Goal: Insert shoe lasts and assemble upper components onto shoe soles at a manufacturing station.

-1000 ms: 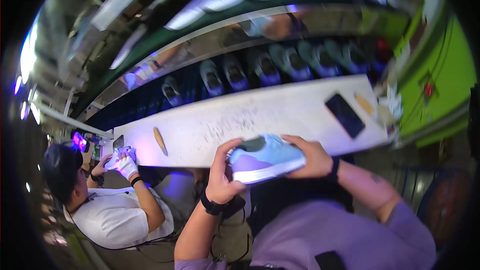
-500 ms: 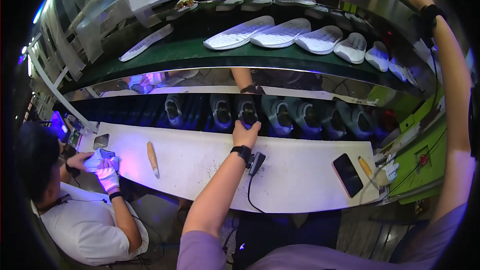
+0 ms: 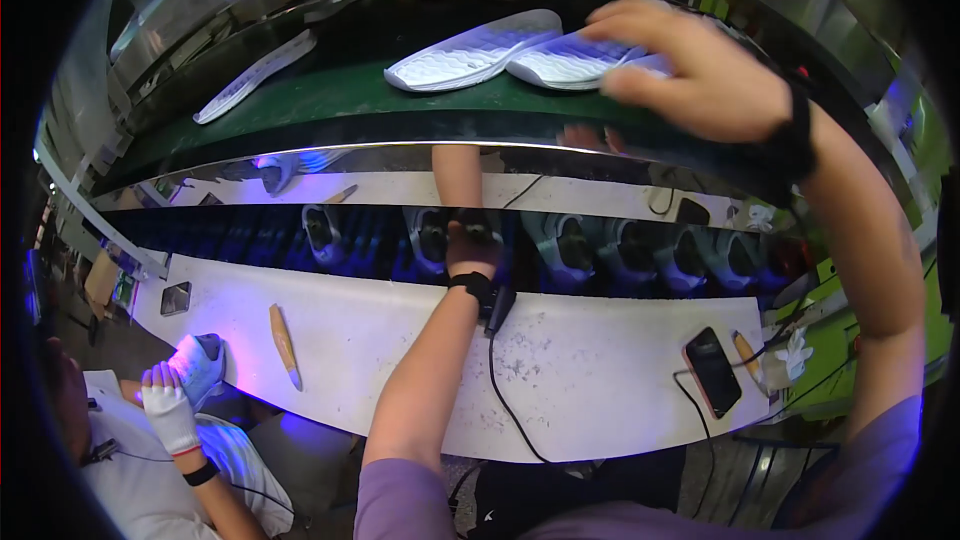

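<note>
My left hand (image 3: 472,252) reaches into the shadowed lower conveyor, its fingers closed on a dark shoe (image 3: 484,224); fingertips and most of that shoe are hard to make out. Above, my right hand (image 3: 705,80) is blurred by motion over the green upper belt (image 3: 350,112). Its thumb and fingers are apart, with nothing visible between them. Just beyond those fingers lies a white sole (image 3: 560,62), partly covered by the hand. Another white sole (image 3: 470,52) lies to its left, and a narrower sole (image 3: 255,75) sits farther left.
Several grey shoes (image 3: 562,248) stand along the lower conveyor. The white table (image 3: 380,340) bears a wooden-handled tool (image 3: 284,345), a black corded device (image 3: 500,310), a phone (image 3: 712,372) and a yellow-handled tool (image 3: 746,352). At left, a co-worker's gloved hand (image 3: 170,410) is by a shoe (image 3: 202,365).
My right hand has come down and left from the upper right corner, where it held a greyish thing, to over the soles. My left hand has moved slightly left and deeper into the lower conveyor.
</note>
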Motion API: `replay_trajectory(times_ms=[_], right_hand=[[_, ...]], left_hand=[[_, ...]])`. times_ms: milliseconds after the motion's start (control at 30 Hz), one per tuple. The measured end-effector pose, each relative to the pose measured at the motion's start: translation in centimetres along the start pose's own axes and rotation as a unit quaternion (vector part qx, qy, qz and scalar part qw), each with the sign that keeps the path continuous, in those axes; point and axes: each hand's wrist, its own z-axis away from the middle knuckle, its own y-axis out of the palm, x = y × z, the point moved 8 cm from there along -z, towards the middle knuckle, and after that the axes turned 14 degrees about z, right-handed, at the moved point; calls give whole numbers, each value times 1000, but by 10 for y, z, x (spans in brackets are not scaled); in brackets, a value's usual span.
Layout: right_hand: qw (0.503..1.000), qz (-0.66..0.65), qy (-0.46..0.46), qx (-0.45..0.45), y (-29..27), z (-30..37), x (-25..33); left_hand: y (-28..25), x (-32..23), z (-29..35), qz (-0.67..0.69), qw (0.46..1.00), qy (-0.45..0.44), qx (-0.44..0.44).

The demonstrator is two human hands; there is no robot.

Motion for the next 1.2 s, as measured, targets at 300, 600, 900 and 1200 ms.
replay_trajectory(times_ms=[300, 600, 900, 1200], right_hand=[[959, -10, 55, 277, 56, -31, 8], [951, -217, 170, -140, -56, 51, -12], [716, -454, 400, -348, -106, 306, 72], [678, -497, 522, -144, -16, 398, 143]], left_hand=[[-66, -34, 21, 238, 962, -24, -128], [-137, -129, 168, 527, 829, -66, 175], [-167, -192, 281, -24, 968, 233, 94], [-41, -265, 324, -283, 875, 327, 217]])
